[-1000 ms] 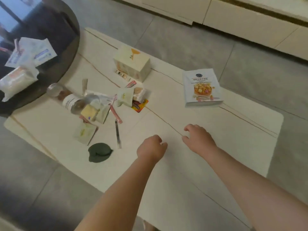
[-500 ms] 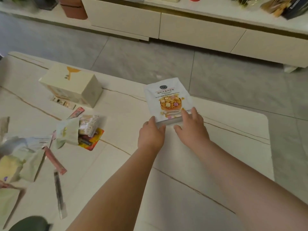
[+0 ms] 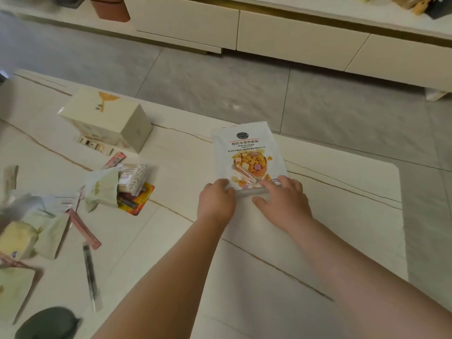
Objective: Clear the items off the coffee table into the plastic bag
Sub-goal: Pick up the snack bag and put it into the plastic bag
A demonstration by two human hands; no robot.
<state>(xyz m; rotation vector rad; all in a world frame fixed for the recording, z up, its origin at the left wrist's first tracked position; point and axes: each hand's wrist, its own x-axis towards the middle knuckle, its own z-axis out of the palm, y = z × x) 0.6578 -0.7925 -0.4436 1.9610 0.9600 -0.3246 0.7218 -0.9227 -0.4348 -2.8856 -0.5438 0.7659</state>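
Note:
A white oat-crisp pouch (image 3: pixel 247 148) lies flat near the far edge of the cream coffee table (image 3: pixel 342 216). My left hand (image 3: pixel 215 201) grips the pouch's near left corner with curled fingers. My right hand (image 3: pixel 281 199) pinches the near right edge, fingers on top and thumb just below. A cream box (image 3: pixel 105 118) stands to the left. Closer to me on the left lie several sachets (image 3: pixel 102 189), a pack of cotton swabs (image 3: pixel 132 179) and a pen (image 3: pixel 89 272). No plastic bag is in view.
A dark green rounded object (image 3: pixel 46 324) sits at the table's near left. Grey tiled floor (image 3: pixel 220 77) lies beyond the table, with a long low cream cabinet (image 3: pixel 293 28) behind it. The table's right edge runs close to the pouch.
Both hands moved forward from the table's middle to the pouch's near edge and took hold of it. The view swung to the right, pushing the pile of small items to the left.

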